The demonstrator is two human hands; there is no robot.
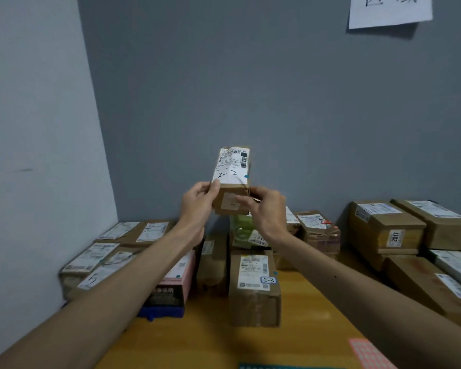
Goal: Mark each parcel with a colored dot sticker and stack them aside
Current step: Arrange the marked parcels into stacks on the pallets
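Head view: a small cardboard parcel (232,179) is being held up at frame centre, above the worktop (304,315). The left hand (197,201) is curling thumb and fingers round its lower left edge; the right hand (266,211) is clasping its lower right end. A blue dot sticker (247,176) is sitting at the label's right edge. Below, other parcels (253,283) are lying across the worktop, and a pink sticker sheet (367,352) is lying at lower right.

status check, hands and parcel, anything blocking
Left hand and right hand both grip small brown cardboard parcel, held up. Blue dot sticker on its right edge. Brown parcel stacks below, none blocking.
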